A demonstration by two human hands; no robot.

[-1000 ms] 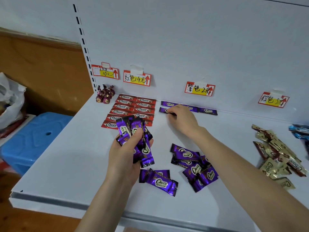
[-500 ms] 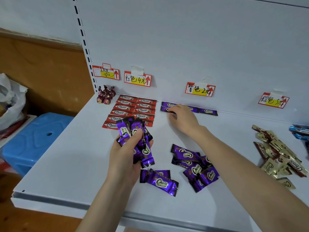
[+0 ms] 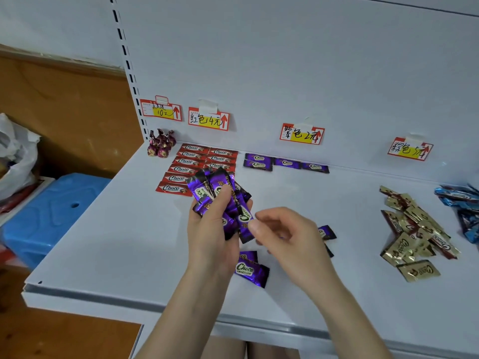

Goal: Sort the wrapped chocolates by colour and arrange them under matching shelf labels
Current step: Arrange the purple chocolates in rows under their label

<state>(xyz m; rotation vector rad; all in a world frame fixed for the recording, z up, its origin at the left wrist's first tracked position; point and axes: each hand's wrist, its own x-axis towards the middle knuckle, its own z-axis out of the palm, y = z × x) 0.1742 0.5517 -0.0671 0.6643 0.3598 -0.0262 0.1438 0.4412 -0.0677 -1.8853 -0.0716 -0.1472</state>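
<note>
While the left hand (image 3: pixel 210 234) grips purple "Choco" bars (image 3: pixel 220 187) mid-frame, the right hand (image 3: pixel 287 231) curls beside them, grip unclear.

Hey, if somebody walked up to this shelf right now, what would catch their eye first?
The bunch of purple chocolates gripped in the left hand at the centre stands out first, with the right hand bringing its fingertips up to them. Behind, the red chocolates lie in two neat columns under a price label, beside a short purple row. A loose gold pile sits at the right of the shelf.
</note>
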